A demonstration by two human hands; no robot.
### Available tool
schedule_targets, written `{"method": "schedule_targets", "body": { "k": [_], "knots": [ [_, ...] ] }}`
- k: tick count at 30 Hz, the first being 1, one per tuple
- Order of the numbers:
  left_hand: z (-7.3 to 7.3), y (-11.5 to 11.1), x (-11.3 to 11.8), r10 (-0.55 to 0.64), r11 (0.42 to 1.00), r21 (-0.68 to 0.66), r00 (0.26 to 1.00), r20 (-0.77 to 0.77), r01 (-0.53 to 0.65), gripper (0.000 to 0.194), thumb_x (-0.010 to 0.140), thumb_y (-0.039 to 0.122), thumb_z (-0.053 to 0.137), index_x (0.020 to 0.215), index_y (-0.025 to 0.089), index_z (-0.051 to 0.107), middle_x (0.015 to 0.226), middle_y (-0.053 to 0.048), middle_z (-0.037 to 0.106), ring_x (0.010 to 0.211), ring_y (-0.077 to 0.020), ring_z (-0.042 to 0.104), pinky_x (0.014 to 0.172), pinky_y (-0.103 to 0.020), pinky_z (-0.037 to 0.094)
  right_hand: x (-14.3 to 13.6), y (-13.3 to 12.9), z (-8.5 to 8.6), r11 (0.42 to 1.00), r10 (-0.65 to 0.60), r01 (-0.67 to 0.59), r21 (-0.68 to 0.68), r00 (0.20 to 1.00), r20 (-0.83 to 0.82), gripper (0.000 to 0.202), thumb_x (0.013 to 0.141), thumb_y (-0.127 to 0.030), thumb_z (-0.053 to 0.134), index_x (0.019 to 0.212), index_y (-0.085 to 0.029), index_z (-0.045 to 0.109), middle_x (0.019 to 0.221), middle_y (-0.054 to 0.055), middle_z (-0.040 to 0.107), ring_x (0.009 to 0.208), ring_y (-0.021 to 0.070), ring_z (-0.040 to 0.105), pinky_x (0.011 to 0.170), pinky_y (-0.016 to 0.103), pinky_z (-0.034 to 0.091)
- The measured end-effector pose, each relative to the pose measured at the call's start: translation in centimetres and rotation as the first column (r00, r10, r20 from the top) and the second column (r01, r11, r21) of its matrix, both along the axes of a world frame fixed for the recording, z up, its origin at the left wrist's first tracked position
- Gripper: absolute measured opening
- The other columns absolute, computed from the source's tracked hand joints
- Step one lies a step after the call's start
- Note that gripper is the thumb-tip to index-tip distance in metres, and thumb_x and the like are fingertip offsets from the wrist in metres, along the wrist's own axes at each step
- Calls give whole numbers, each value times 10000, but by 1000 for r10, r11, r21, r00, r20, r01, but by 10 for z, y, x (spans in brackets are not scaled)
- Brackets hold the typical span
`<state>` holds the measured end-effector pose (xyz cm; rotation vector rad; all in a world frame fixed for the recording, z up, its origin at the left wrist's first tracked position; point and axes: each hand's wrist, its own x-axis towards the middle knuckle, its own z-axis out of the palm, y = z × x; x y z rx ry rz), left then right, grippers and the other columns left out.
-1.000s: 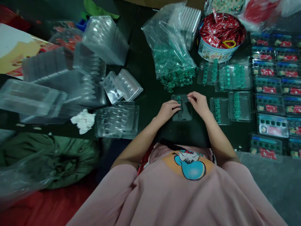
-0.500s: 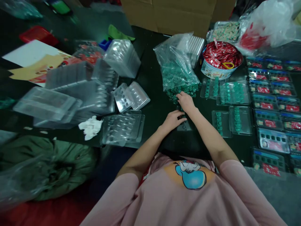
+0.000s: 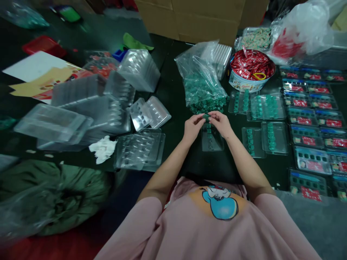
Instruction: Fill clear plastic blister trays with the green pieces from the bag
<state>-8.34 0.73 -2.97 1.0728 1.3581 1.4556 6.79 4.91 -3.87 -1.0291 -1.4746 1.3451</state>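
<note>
Near bag (image 3: pixel 202 81), left hand (image 3: pixel 192 127), right hand (image 3: pixel 221 124): grip pinching green piece (image 3: pixel 206 117); tin (image 3: pixel 247 85) lettering blurred.

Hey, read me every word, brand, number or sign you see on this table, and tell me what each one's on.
No text reads clearly.
Round tin: print on its side, too small and blurred.
Red packets in the tin: white marks, too blurred.
Red packets in the trays on the right: white marks, too small.
Printed sheet on the left: no legible lettering.
</note>
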Motion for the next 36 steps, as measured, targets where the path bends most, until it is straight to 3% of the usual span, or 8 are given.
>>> {"method": "schedule_targets", "body": {
  "k": [6,12,16,19,25,29,36],
  "knots": [
    [0,0,3,-25,996,-83,992,121,35,154,683,282,737,768,165,684,687,8,629,628,-110,582,632,-227,458,-6,-10,4,999,42,-42,20,999,-14,233,738,-337,644,918,-189,631,826,10,660,773,147,636,786,316,521],
    [8,13,-18,190,957,-279,910,370,-86,188,673,294,695,668,172,552,604,30,545,510,-58,469,489,-179,327,-15,-4,0,994,45,-61,88,983,181,178,723,-242,619,895,-198,615,711,-40,605,661,122,585,706,279,497],
    [15,7,-33,154,975,-208,924,349,-84,268,643,353,763,755,168,605,688,12,616,551,-55,515,516,-178,356,-23,12,6,980,-72,19,200,961,265,193,800,-215,583,964,-189,683,922,53,677,836,170,641,813,336,520],
    [15,-2,-32,154,974,-206,943,296,-95,313,619,371,804,792,164,646,687,10,633,567,-62,538,533,-184,374,-29,15,14,963,-75,3,268,963,260,258,819,-209,592,1055,-202,698,1087,95,673,984,196,643,879,352,522],
    [10,-14,-13,102,974,-222,953,286,-38,322,577,313,841,819,152,700,722,-4,673,651,-93,618,576,-189,414,-23,-5,12,993,103,-106,42,991,81,224,807,-317,618,981,-188,676,793,15,683,758,158,656,770,331,544],
    [10,-17,-3,42,974,-223,950,309,30,293,592,296,828,821,147,721,740,-23,690,677,-110,635,607,-208,438,-13,-12,6,998,54,-54,-25,998,-32,213,780,-370,634,897,-193,657,798,10,678,755,149,645,761,317,542],
    [11,-20,9,126,984,-153,962,244,-90,203,663,281,769,812,162,698,761,-17,685,703,-114,640,618,-206,434,-6,-26,10,992,-122,120,47,992,34,201,787,-342,627,917,-195,668,819,11,674,745,146,622,719,289,503]
  ]
}}
